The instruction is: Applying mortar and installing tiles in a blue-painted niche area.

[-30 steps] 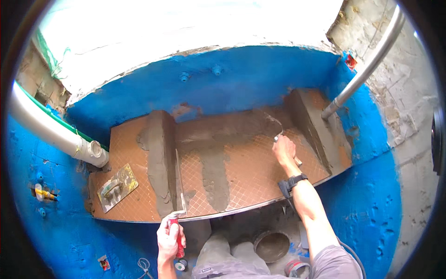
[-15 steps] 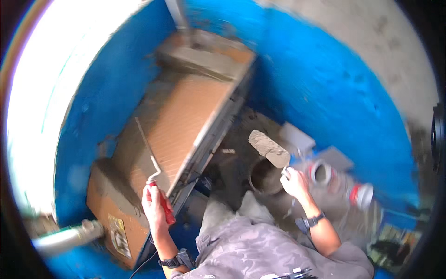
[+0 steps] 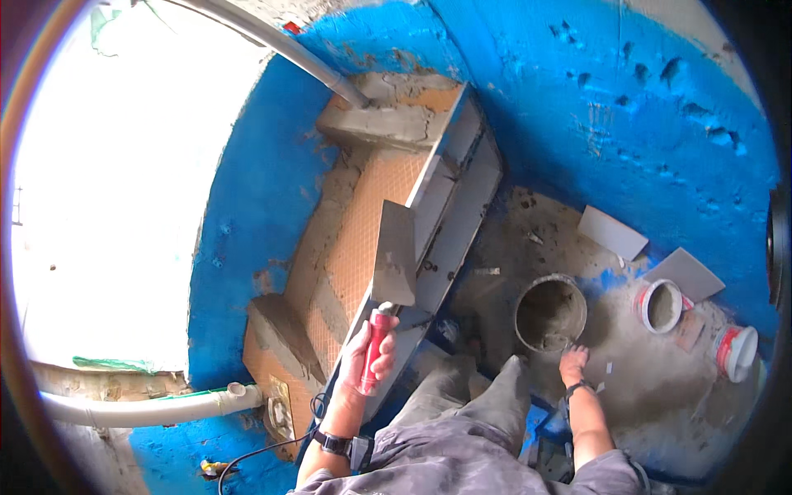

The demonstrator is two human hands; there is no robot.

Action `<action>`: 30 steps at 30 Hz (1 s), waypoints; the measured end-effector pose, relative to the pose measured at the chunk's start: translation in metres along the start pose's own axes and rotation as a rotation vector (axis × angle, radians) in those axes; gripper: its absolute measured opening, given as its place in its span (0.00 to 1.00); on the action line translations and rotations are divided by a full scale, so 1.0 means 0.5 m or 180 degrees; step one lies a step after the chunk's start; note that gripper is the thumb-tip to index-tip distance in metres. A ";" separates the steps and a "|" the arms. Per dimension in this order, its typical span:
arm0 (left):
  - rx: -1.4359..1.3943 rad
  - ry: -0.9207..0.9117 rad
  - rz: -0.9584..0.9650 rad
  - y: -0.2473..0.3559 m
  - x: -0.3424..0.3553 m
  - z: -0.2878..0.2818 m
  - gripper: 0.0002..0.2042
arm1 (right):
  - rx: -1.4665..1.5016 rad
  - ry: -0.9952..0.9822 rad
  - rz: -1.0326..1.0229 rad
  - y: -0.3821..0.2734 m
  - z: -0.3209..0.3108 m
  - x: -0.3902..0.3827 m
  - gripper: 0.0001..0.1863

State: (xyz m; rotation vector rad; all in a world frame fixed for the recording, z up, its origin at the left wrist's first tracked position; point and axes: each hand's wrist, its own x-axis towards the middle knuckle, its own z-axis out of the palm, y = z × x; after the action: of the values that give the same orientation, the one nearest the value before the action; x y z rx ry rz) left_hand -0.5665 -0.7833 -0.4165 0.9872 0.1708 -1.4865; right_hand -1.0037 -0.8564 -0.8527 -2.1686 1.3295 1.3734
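Note:
My left hand point(image 3: 363, 355) is closed round the red handle of a trowel point(image 3: 395, 254). Its flat grey blade points away from me, in front of the tile-patterned panel point(image 3: 363, 223) with mortar along its sides. Low on the right, my right hand point(image 3: 574, 364) is at the near rim of a round bucket point(image 3: 517, 318) with grey wet mortar point(image 3: 549, 309) inside. Its fingers look curled, and what they hold is hidden.
A mortar ledge point(image 3: 375, 124) crosses the panel's far end, with a mortar block point(image 3: 285, 330) nearer me. Pale pipes point(image 3: 272, 37) run along the left. Two white-and-red buckets point(image 3: 662, 307) and loose tiles point(image 3: 612, 233) are at right, below the blue wall point(image 3: 577, 124).
My right hand has dropped from holding up a mortar-laden blade to the bucket's rim; that blade no longer shows. The left trowel has turned from edge-on to flat. My view has shifted.

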 end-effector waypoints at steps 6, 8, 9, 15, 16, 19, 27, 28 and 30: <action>0.0138 -0.0241 0.0191 0.038 -0.021 -0.017 0.24 | 0.1225 0.0807 -0.0460 -0.037 -0.103 -0.083 0.12; 0.0820 0.0006 0.0491 0.045 0.001 0.001 0.21 | 0.2249 0.1463 -0.0799 -0.065 -0.253 -0.156 0.10; 0.1173 0.0001 0.0587 0.053 0.019 0.024 0.19 | 0.2967 0.1962 -0.1022 -0.073 -0.336 -0.205 0.10; 0.2814 0.0291 0.1250 0.022 0.060 0.047 0.14 | 0.6682 -0.0365 -0.2471 -0.243 -0.744 -0.461 0.18; 0.3028 0.0147 0.1559 -0.002 0.069 0.049 0.15 | 0.6492 -0.0431 -0.2772 -0.255 -0.783 -0.488 0.19; 0.3476 -0.1297 0.2406 -0.104 0.124 0.046 0.15 | 0.6118 0.1306 -0.2548 -0.229 -0.772 -0.511 0.12; 0.5155 -0.2877 0.0333 -0.263 0.131 0.189 0.28 | 0.7413 0.0847 0.0795 0.131 -0.357 -0.561 0.16; 0.5307 -0.2854 0.0425 -0.298 0.146 0.192 0.27 | 0.7383 0.0932 0.1018 0.171 -0.257 -0.544 0.13; 0.5664 -0.2681 0.0443 -0.367 0.181 0.209 0.24 | 0.8087 0.1402 0.1663 0.215 -0.056 -0.524 0.13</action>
State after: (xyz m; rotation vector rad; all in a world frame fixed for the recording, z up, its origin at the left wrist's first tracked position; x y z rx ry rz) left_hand -0.7618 -0.8784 -0.4915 1.4330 -2.0685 -1.5785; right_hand -1.1094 -0.7860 -0.5979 -0.1407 1.6928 -0.9510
